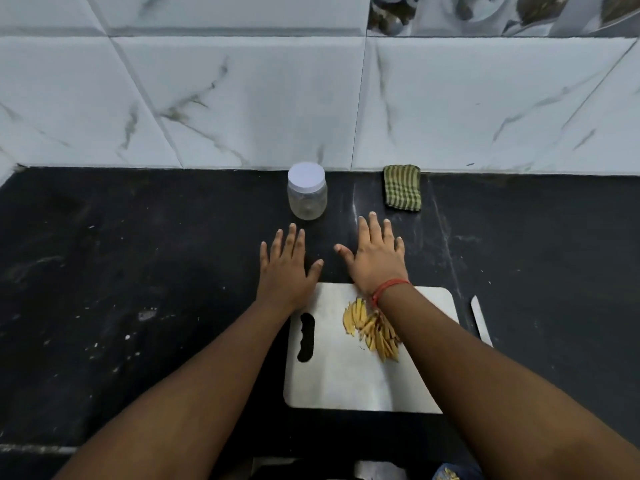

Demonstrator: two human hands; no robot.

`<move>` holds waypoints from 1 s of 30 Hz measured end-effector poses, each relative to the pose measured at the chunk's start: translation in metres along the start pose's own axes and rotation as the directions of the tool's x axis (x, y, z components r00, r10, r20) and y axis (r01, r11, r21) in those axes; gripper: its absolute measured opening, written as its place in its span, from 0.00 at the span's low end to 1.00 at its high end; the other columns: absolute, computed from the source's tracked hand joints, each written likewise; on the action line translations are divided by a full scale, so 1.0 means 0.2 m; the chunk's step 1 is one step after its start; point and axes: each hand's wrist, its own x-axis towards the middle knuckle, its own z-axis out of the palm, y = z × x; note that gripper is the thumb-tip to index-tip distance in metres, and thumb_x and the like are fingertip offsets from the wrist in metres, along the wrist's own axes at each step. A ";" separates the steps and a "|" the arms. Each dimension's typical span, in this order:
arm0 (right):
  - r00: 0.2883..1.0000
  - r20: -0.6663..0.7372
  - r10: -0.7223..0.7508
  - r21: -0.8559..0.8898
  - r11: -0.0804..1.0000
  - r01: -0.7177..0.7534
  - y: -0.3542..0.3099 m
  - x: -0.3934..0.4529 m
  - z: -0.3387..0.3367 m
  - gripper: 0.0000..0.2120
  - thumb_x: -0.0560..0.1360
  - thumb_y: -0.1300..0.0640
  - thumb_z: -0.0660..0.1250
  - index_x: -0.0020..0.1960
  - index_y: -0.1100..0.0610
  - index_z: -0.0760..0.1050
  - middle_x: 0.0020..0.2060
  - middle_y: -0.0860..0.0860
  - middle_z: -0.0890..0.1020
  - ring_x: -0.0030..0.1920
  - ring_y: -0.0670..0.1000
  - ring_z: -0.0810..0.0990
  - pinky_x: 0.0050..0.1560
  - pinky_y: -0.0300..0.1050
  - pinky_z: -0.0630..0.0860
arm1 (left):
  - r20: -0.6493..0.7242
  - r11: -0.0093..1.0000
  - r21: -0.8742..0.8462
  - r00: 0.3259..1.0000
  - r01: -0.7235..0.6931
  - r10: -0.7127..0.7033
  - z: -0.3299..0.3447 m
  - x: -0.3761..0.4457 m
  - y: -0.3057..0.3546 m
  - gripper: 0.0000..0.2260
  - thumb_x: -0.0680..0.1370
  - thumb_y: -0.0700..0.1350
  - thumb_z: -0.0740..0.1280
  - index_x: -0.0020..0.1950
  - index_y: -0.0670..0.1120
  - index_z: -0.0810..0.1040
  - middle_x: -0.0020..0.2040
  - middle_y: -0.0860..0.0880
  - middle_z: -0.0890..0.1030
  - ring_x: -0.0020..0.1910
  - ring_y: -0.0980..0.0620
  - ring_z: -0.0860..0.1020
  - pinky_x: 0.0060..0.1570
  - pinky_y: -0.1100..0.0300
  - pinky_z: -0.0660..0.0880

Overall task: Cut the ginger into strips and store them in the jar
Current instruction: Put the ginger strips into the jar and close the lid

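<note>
Ginger strips (372, 329) heaped mid-frame on cutting board (346, 375). Left hand (285, 268) and right hand (375, 258) flat, fingers spread, empty. Lidded jar (307, 195) upper centre: unscrew first, steadying its base.

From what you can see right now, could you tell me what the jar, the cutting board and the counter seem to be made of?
The jar looks like clear plastic, possibly glass: see-through walls, with an opaque white lid that is likely plastic. The cutting board appears to be brushed steel: grey, matte sheen, thin edge. The counter seems polished black stone with faint pale streaks and specks.
</note>
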 end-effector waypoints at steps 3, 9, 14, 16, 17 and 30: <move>1.000 0.011 0.011 0.073 0.997 -0.012 -0.12 0.19 -0.01 0.38 0.76 0.30 0.44 0.78 0.51 0.45 0.78 0.50 0.46 0.78 0.57 0.44 0.74 0.63 0.50 | -0.015 0.989 -0.130 0.997 0.070 -0.072 0.00 0.15 -0.03 0.37 0.83 0.63 0.55 0.83 0.45 0.45 0.84 0.47 0.45 0.82 0.47 0.43 0.80 0.43 0.41; 0.998 -0.005 0.067 0.276 0.959 -0.063 -0.30 0.45 -0.02 0.37 0.77 0.33 0.49 0.78 0.53 0.48 0.78 0.50 0.50 0.77 0.56 0.48 0.74 0.61 0.52 | -0.015 0.919 -0.361 0.984 0.158 -0.175 -0.02 0.39 -0.07 0.44 0.80 0.62 0.65 0.83 0.44 0.44 0.84 0.47 0.44 0.82 0.48 0.44 0.80 0.45 0.43; 0.999 0.006 0.031 0.617 0.787 -0.028 -0.36 0.58 -0.03 0.35 0.79 0.37 0.53 0.77 0.56 0.51 0.76 0.55 0.57 0.75 0.55 0.58 0.73 0.57 0.60 | -0.037 0.847 -0.517 0.985 0.124 -0.167 -0.04 0.55 -0.08 0.48 0.76 0.61 0.71 0.83 0.45 0.47 0.84 0.46 0.49 0.82 0.48 0.48 0.80 0.46 0.46; 0.999 0.029 0.022 0.714 0.699 -0.036 -0.38 0.60 -0.03 0.32 0.79 0.38 0.54 0.76 0.55 0.55 0.73 0.55 0.62 0.72 0.54 0.65 0.71 0.52 0.65 | -0.022 0.783 -0.609 0.984 0.126 -0.176 -0.04 0.62 -0.09 0.49 0.72 0.61 0.75 0.83 0.47 0.51 0.82 0.46 0.58 0.81 0.46 0.56 0.79 0.42 0.54; 0.999 0.033 0.010 0.742 0.670 -0.031 -0.39 0.61 -0.03 0.29 0.79 0.39 0.54 0.75 0.54 0.57 0.71 0.54 0.65 0.69 0.53 0.68 0.69 0.50 0.67 | -0.027 0.746 -0.653 0.980 0.130 -0.195 -0.03 0.64 -0.09 0.48 0.70 0.62 0.75 0.82 0.49 0.54 0.80 0.48 0.64 0.79 0.47 0.62 0.77 0.40 0.60; 0.978 0.173 0.119 0.818 0.536 -0.210 -0.30 0.29 -0.11 0.21 0.80 0.39 0.52 0.60 0.54 0.68 0.50 0.47 0.79 0.50 0.46 0.78 0.43 0.39 0.71 | -0.348 0.861 -0.498 0.933 -0.101 -0.091 -0.05 0.40 0.04 0.38 0.70 0.54 0.75 0.73 0.39 0.67 0.62 0.41 0.70 0.59 0.43 0.73 0.57 0.46 0.77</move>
